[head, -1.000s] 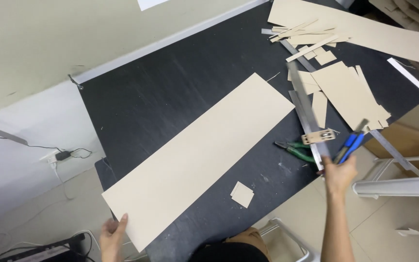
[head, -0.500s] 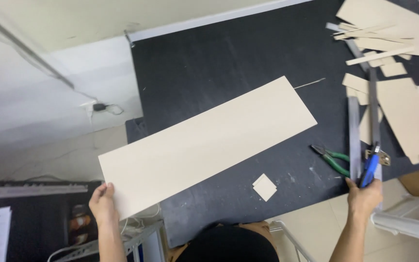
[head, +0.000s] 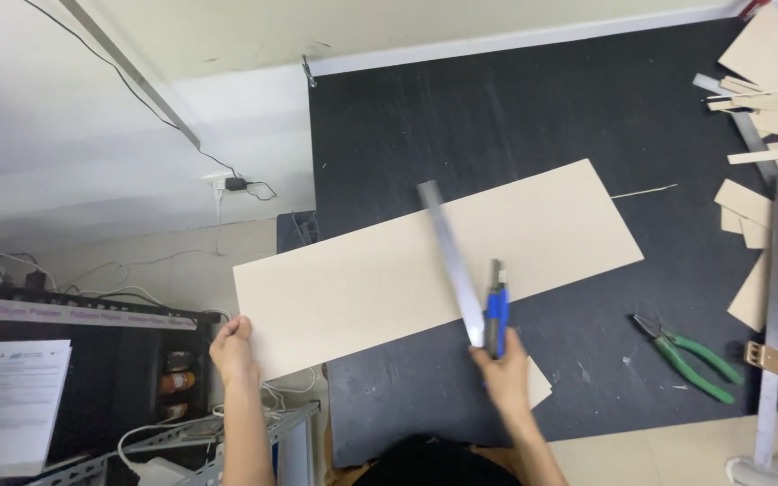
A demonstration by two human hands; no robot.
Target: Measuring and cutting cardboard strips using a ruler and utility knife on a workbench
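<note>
One black bench [head: 515, 99] fills the right of the view, and on it lies one long beige board [head: 389, 270], set slantwise, its left end jutting past the bench edge over the floor. Right of it — one long metal straightedge [head: 774, 297] running down the bench, a loose heap of beige offcuts [head: 772, 99] at the far right with too many overlapping to count, and one pair of green-handled pliers [head: 691, 357] lying flat. One small beige scrap [head: 538, 382] peeks out beside the right wrist.

Both forearms reach up from the bottom of the view. The left hand [head: 234, 351] is curled around the board's near left corner, gripping its edge off the bench. The right hand [head: 502, 369] is raised over the board's near edge, fingers closed around two things together — one metal ruler [head: 450, 261], which slants up and left across the board, and one blue utility knife [head: 495, 310] held just beside it, pointing upward.
</note>
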